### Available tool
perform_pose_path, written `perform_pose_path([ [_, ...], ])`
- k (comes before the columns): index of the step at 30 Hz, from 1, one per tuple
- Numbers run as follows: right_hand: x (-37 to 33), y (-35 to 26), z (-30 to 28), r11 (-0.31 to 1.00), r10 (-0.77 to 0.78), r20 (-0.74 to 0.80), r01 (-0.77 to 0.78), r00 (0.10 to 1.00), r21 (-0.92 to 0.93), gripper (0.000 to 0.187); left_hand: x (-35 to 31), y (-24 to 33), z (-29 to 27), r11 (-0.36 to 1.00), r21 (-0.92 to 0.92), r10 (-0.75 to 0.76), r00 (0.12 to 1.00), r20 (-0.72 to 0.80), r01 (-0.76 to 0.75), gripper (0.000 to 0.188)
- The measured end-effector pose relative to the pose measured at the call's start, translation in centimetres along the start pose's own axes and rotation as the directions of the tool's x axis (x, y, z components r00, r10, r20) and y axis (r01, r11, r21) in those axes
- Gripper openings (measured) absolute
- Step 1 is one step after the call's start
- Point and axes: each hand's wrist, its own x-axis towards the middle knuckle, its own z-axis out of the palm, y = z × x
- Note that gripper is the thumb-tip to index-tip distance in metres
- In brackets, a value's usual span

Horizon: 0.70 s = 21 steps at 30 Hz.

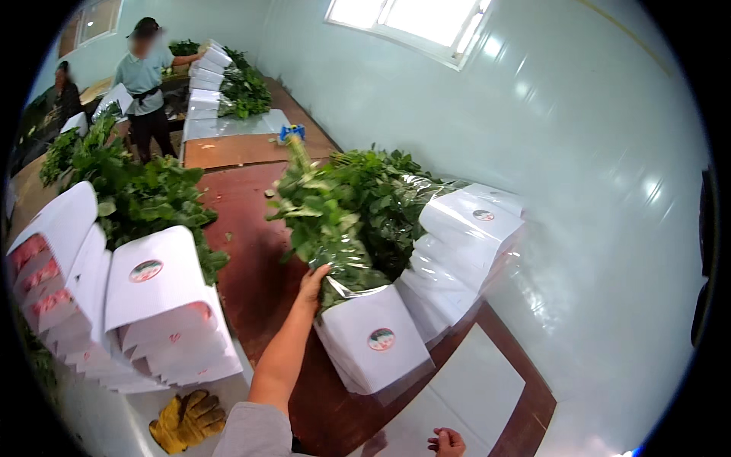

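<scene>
My left hand (pixel 311 288) grips the clear film and stems of a wrapped flower bouquet (pixel 381 339), where the leaves leave the wrapper. The bouquet's white paper end bears a small oval label and points toward me; its leafy stems point away. My right hand (pixel 447 442) is at the lower edge, fingers curled inward, with nothing visible in it. It is over a white sheet (pixel 476 381) on the brown-red table (pixel 255 228). Right of the held bouquet, a pile of similar wrapped bouquets (pixel 457 244) lies against the wall.
On the left, stacked white-wrapped bouquets (pixel 164 297) show pinkish-red blooms. A yellow work glove (pixel 186 420) lies beside them. Farther back are a blue object (pixel 292 133) and another bouquet stack (pixel 207 84). A person (pixel 145 84) stands by that stack; another is at far left.
</scene>
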Motion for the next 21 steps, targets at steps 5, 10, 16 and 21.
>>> perform_pose_path([
  [5, 0.0, 2.3, 1.4, 0.99, 0.075, 0.038, -0.07, 0.996, -0.123, 0.022, 5.2, -4.0, -6.8, 0.988, -0.058, -0.151, 0.979, -0.138, 0.144, 0.045],
  [10, -0.6, 1.7, 3.2, 0.982, 0.087, 0.103, -0.068, 0.991, -0.176, 0.022, 6.5, -4.5, -3.9, 0.946, 0.296, -0.071, 0.974, -0.214, 0.134, 0.049],
  [16, 0.1, -1.6, 6.0, 0.969, -0.063, 0.312, 0.132, 0.948, -0.206, 0.022, 1.5, -2.5, -1.0, 0.641, 0.768, 0.412, 0.851, -0.326, -0.017, 0.07],
  [21, -1.5, -1.9, 10.5, 0.99, -0.073, 0.487, 0.003, 0.871, 0.144, 0.013, -15.0, 0.2, -3.4, 0.451, 0.824, 0.513, 0.855, 0.076, -0.343, 0.043],
])
